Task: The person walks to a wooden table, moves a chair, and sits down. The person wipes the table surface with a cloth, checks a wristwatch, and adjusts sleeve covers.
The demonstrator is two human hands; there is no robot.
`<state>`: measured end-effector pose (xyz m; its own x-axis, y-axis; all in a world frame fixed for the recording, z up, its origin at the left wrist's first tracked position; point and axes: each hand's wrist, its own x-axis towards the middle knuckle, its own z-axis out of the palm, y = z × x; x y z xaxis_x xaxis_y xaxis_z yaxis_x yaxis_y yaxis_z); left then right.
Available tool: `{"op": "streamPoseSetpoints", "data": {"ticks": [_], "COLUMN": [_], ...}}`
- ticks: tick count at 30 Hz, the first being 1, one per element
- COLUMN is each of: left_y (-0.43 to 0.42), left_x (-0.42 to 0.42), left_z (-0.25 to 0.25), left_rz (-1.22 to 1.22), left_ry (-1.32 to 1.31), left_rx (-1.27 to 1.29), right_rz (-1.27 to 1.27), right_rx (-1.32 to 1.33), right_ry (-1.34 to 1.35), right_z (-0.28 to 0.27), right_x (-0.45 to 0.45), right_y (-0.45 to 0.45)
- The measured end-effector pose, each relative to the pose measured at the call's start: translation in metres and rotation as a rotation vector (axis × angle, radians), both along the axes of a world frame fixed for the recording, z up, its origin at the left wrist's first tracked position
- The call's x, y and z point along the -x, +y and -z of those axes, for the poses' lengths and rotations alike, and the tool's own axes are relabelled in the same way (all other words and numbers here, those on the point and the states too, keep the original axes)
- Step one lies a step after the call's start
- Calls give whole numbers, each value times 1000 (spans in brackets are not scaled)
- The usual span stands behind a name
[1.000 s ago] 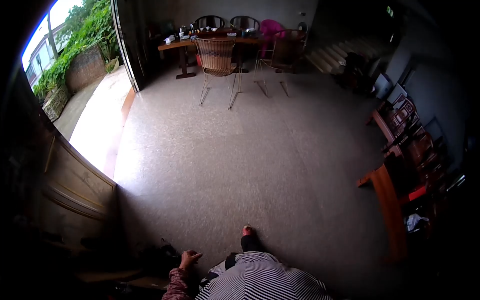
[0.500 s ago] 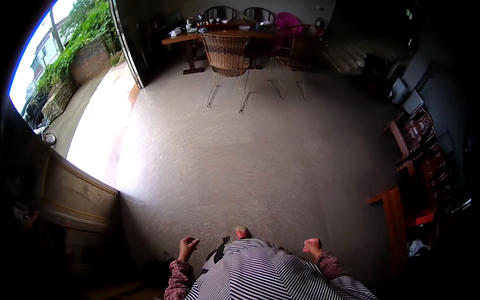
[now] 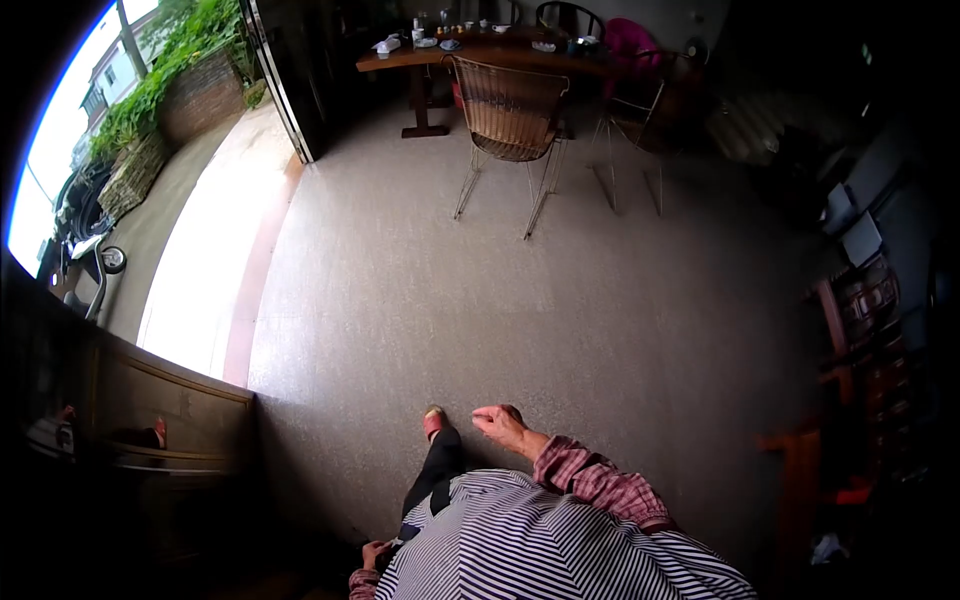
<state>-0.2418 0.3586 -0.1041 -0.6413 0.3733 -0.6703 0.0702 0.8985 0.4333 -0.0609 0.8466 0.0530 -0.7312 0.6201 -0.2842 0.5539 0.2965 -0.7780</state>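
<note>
"Fingers (image 3: 485, 417) of the right hand (image 3: 506, 431) lie pressed together and slightly bent, pointing leftward above the floor (image 3: 400, 310)."

"And the left hand (image 3: 374, 553)?"

"Low at the side, right by the edge of the striped garment (image 3: 530, 530). It's dim down there; I can't tell whether its fingers are spread or together, or whether they touch the cloth."

"What is nearest the right hand?"

"The red shoe (image 3: 433, 424), just to its left in the view, toe pointing away from the body. A dark trouser leg (image 3: 437, 470) runs back from it to the garment."

"How about the arms?"

"A reddish plaid sleeve (image 3: 605, 485) covers the right forearm, which angles forward and inward. A patterned cuff (image 3: 362, 582) shows by the left wrist."

"Farther out?"

"Well ahead, a wicker chair (image 3: 510, 110) on thin metal legs stands before a wooden counter (image 3: 385, 62) that carries cups and small dishes. A magenta chair (image 3: 630, 40) is at the counter's right end."

"And the sides?"

"To the left, a framed panel (image 3: 190, 410); past the bright doorway, a brick wall (image 3: 200, 102) under greenery and a vehicle's wheel (image 3: 113, 260). To the right, carved wooden seats (image 3: 870, 300) in shadow."
</note>
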Motion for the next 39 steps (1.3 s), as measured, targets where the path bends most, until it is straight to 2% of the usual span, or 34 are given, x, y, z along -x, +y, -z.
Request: {"op": "streamPoseSetpoints", "data": {"ticks": [1, 2, 3, 4, 6, 7, 8, 9, 10, 11, 12, 13, 14, 15, 17, 19, 21, 24, 28, 30, 31, 34, 35, 36, 37, 39], "left_y": [36, 98, 128, 157, 191, 212, 230, 247, 268, 290, 311, 333, 356, 381, 429, 475, 511, 543, 561, 560, 561, 572, 560, 536, 517, 541], "left_x": [24, 45, 70, 95, 152, 175, 193, 217, 237, 253, 265, 276, 285, 290, 299, 305, 320, 343, 369, 373, 372, 361, 364, 368, 373, 394], "left_z": [-26, -91, -108, -123, -108, -110, -111, -110, -104, -102, -96, -90, -89, -91, -93, -94, -83, -71, -73, -79, -78, -92, -62, -13, 29, 12], "left_rz": [-77, -153, -209, -267, -273, -234, -193, -134, -74, -78, -73, -77, -83, -54, -36, 19, 47, 49, -195, -352, -437, -502, -404, -302, -145, -89], "left_ry": [-47, -96, -160, -224, -293, -251, -213, -139, -65, -45, -51, -56, -61, -75, -134, -192, -197, -185, -231, -257, -218, -230, -200, -168, -46, -72], "left_rx": [-101, -202, -244, -283, -319, -301, -281, -246, -219, -244, -249, -313, -378, -406, -433, -432, -426, -432, -218, -249, -244, -183, -101, -18, 0, 48], "right_rz": [29, 36, 54, 128, 260, 424, 507, 582, 721, 579, 667, 668, 556, 624, 374, 336, 922, 1046, 1017, 951, 962, 912, 915, 929, 945, 983], "right_rx": [-39, 56, 13, 78, 33, 257, 358, 430, 425, 128, 470, 428, 218, 368, 186, 161, 402, 374, 336, 260, 271, 283, 284, 297, 309, 364], "right_ry": [-7, -54, -101, -81, -77, -83, -26, -36, -63, -320, -89, -177, -407, -304, -347, -422, -219, -121, 135, 163, 267, 475, 531, 585, 641, 728], "right_z": [12, 13, 11, 28, 52, 36, 48, 33, 40, 66, 39, 25, 134, 93, 140, 145, 85, 58, 7, -14, -14, -55, -69, -81, -90, -95], "right_x": [10, 14, 19, 15, 0, -6, -23, -31, -41, -61, -71, -70, -119, -110, -145, -137, -79, -18, 75, 125, 148, 230, 257, 282, 304, 335], "right_y": [10, 26, 38, 53, 83, 94, 104, 109, 110, 120, 118, 119, 120, 124, 141, 178, 224, 321, 469, 546, 585, 680, 706, 729, 750, 791]}}
